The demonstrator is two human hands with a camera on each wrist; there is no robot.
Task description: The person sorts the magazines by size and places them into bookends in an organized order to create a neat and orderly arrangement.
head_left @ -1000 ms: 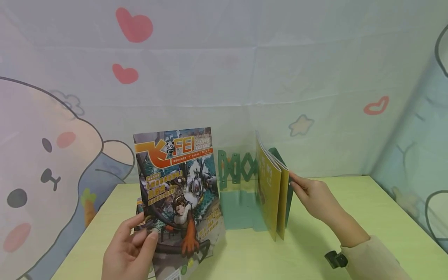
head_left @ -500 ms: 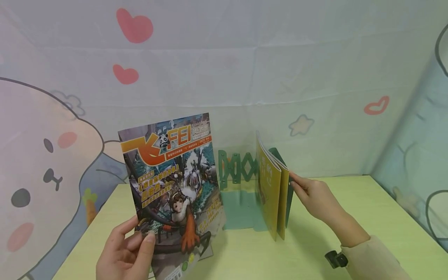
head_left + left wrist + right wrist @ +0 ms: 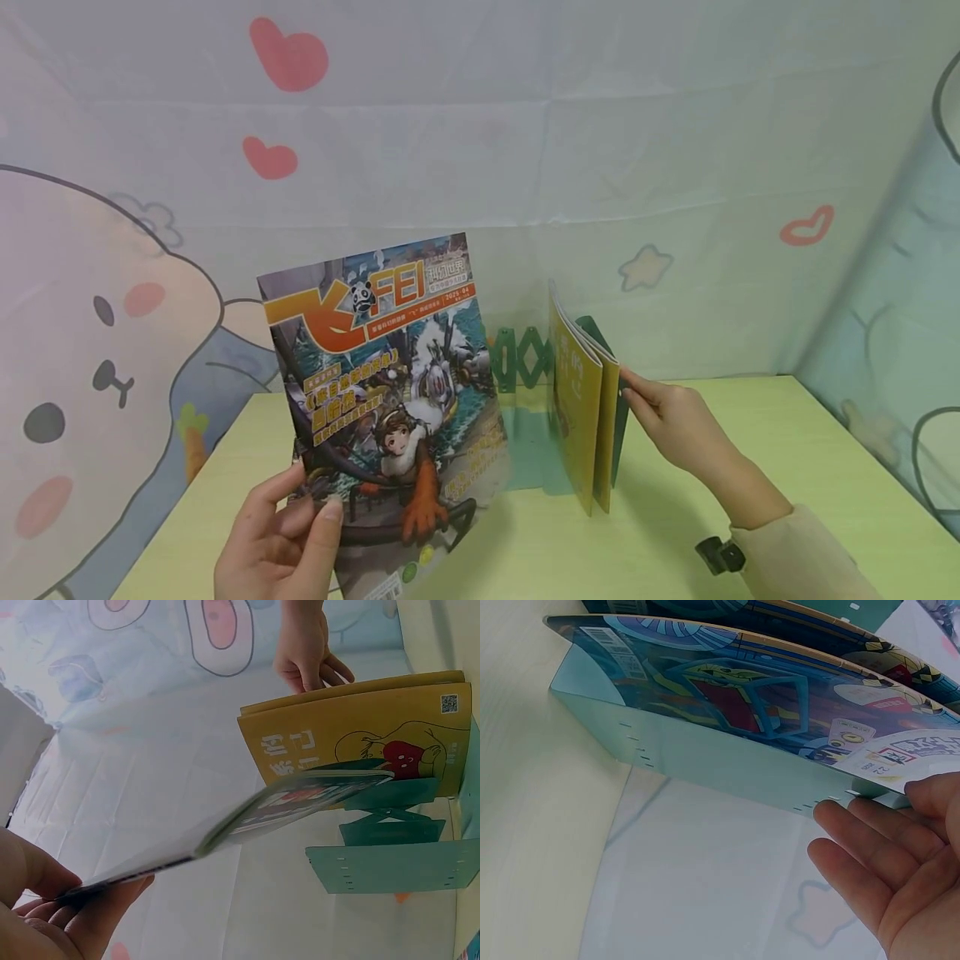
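Observation:
My left hand pinches the lower left corner of a colourful comic magazine, thumb on the cover, and holds it upright above the table. In the left wrist view the magazine shows edge-on over my fingers. To its right, yellow books stand in a green extendable bookend. My right hand rests straight fingers against the bookend's right plate. The magazine hides the bookend's left plate in the head view.
The pale green table stretches right of the books and in front of them. A cartoon-printed cloth backdrop closes in the back and both sides. A small black wrist-mounted device sits at my right sleeve.
My left hand has lifted the magazine and carried it rightward, so it now covers the bookend's left end. The right hand and the yellow books have stayed put.

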